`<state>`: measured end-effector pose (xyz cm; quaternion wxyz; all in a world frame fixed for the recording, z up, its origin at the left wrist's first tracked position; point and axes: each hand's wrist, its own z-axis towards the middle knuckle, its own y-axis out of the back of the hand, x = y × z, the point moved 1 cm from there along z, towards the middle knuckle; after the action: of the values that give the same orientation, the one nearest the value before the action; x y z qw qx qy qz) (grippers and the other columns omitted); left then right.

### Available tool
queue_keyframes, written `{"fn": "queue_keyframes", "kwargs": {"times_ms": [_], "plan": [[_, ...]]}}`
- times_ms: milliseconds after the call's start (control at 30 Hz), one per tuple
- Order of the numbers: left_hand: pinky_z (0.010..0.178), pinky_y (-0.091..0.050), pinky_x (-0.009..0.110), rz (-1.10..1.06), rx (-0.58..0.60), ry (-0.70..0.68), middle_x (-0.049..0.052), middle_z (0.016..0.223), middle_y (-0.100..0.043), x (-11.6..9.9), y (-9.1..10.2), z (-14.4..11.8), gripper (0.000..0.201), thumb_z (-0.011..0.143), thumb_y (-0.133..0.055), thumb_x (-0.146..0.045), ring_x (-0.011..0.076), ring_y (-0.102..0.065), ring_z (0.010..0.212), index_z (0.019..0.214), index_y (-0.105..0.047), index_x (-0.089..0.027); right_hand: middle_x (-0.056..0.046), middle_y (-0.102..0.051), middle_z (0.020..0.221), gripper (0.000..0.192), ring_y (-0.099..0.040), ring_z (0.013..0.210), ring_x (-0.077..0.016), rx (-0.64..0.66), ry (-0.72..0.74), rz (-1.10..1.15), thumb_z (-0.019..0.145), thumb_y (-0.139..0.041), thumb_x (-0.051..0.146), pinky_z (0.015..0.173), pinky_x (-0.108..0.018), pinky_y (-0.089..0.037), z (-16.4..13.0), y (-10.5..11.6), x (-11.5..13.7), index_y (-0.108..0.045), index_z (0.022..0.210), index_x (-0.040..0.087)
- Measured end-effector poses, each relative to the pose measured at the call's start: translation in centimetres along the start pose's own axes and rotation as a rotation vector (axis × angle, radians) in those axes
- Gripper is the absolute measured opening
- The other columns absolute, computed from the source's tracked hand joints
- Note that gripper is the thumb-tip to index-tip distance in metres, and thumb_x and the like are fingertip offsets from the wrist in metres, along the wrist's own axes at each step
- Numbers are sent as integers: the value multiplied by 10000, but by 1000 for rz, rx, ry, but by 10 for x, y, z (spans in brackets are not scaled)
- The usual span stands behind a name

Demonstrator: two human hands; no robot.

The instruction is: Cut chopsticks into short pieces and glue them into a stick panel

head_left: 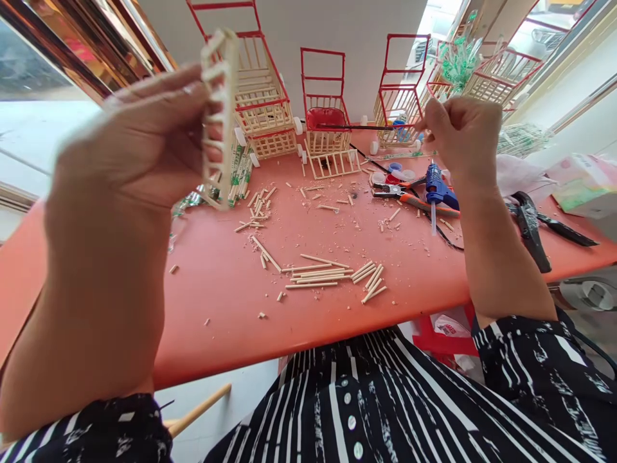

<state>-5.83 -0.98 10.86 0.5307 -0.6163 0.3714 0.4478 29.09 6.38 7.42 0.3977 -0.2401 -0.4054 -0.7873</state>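
My left hand [139, 138] is raised above the left side of the red table [222, 283] and holds a small ladder-like wooden stick frame [219, 119] upright by its edge. My right hand [460, 138] is lifted at the right, fingers pinched together on something thin; what it holds is too small to make out. Just below and left of that hand lies a blue glue gun [436, 190]. Cut wooden sticks [321, 273] lie in a loose row in the middle of the table.
Several stick-built miniature carts with red frames [325, 122] stand along the back of the table. Orange-handled pliers [402, 196] lie beside the glue gun, black cutters [530, 225] at the right. Stick offcuts are scattered about. A wooden handle [197, 411] shows below the table's edge.
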Motion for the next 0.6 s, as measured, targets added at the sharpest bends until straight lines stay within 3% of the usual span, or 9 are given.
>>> {"fn": "queue_keyframes", "kwargs": {"times_ms": [67, 133, 167, 233, 333, 400, 467, 567, 600], "plan": [[461, -503, 153, 0, 129, 50, -37, 624, -729, 20, -30, -20, 314, 1015, -504, 38, 65, -614, 510, 979, -760, -140, -47, -752, 1281, 162, -584, 686, -123, 200, -94, 328, 976, -692, 283, 720, -342, -546, -11, -10, 10, -765, 1119, 253], [503, -548, 138, -18, 202, 86, -2, 713, -783, 34, -42, -17, 235, 961, -610, 23, 64, -661, 558, 952, -790, -127, -37, -614, 1546, 423, -610, 730, -100, 475, -186, 553, 879, -753, 180, 718, -309, -577, -25, -27, 22, -699, 1288, 273], [523, -559, 133, -20, 229, 117, 12, 764, -804, 41, -44, -12, 211, 930, -653, 16, 62, -666, 566, 947, -804, -131, -51, -605, 1553, 500, -636, 785, -110, 632, -208, 595, 857, -775, 177, 744, -304, -588, -33, -36, 28, -670, 1337, 268], [558, -574, 138, 16, 263, 145, 23, 787, -811, 53, -42, -4, 200, 903, -693, -16, 70, -684, 595, 945, -827, -158, -71, -714, 1353, 480, -657, 824, -131, 897, -214, 630, 859, -806, 274, 751, -299, -592, -48, -53, 38, -671, 1318, 239], [568, -573, 140, 21, 250, 128, 11, 792, -809, 60, -37, 1, 192, 896, -714, -42, 71, -685, 614, 955, -831, -182, -39, -737, 972, 362, -638, 789, -132, 1080, -178, 599, 899, -799, 456, 697, -273, -562, -57, -64, 40, -715, 1142, 202], [550, -558, 127, -11, 222, 109, 5, 794, -806, 55, -33, 3, 184, 908, -715, -47, 66, -668, 618, 987, -817, -179, -6, -641, 775, 371, -565, 687, -117, 1005, -158, 565, 935, -747, 571, 622, -266, -516, -52, -63, 32, -701, 967, 204], [503, -525, 121, -24, 146, 89, -9, 748, -775, 42, -29, 6, 192, 956, -666, -50, 80, -693, 696, 1012, -788, -186, 19, -521, 666, 443, -472, 609, -115, 814, -162, 533, 963, -679, 647, 561, -272, -459, -39, -55, 17, -636, 840, 224], [429, -439, 91, 6, -5, 63, -34, 649, -673, 17, -22, 7, 231, 1046, -559, -79, 96, -735, 1036, 1003, -723, -237, 28, -439, 631, 441, -404, 575, -123, 490, -161, 407, 1002, -621, 628, 548, -289, -409, -14, -40, -12, -589, 791, 242], [433, -427, 70, 27, 8, 65, -46, 634, -651, 8, -20, 6, 231, 1054, -562, -90, 76, -709, 1127, 1023, -704, -270, 28, -436, 627, 430, -383, 563, -120, 382, -146, 336, 1019, -606, 591, 554, -296, -398, -7, -36, -22, -584, 771, 241]]}}
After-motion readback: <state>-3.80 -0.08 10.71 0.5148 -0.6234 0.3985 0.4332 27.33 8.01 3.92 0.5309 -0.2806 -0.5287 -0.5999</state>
